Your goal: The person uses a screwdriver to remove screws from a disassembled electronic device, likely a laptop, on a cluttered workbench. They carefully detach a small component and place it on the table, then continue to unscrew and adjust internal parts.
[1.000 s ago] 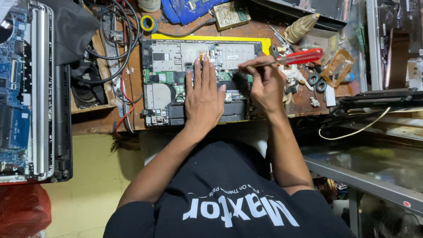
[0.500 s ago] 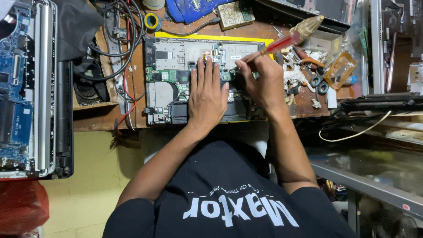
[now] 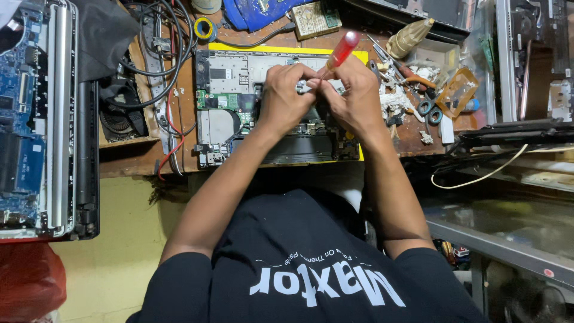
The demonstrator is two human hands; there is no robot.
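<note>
Two hands: both sit over the middle of the opened laptop [image 3: 269, 107], and that laptop is my landmark for everything below.
Laptop: bottom cover off, green board and silver metal showing, lying flat on the wooden worktop [image 3: 134, 158] with a yellow sheet [image 3: 281, 46] peeking out along its far edge.
Right hand: my right hand [image 3: 353, 98] is curled shut around a screwdriver [image 3: 336, 58]. Red see-through handle sticks up and away from me, tilted toward the laptop's far right corner, tip pointing down into the laptop's middle. The tip itself is hidden behind fingers, so I can't say exactly what it touches.
Left hand: my left hand [image 3: 286, 96] is bent over the laptop's centre, fingertips pinched together right up against the right hand near the screwdriver shaft. Honestly can't tell if it's pinching something tiny or just steadying, too small to see.
Right of the laptop: messy pile of bits, including scissors [image 3: 429, 109] with blue-grey handles, an orange-handled tool [image 3: 412, 79] and white scraps.
Beyond the laptop's far edge: roll of yellow tape [image 3: 204, 28], a small green circuit board [image 3: 315, 18] and something blue [image 3: 257, 12].
Left of the laptop: tangle of black and red cables [image 3: 158, 66], a black fan [image 3: 119, 119], and further out another stripped machine with a blue board [image 3: 21, 113].
</note>
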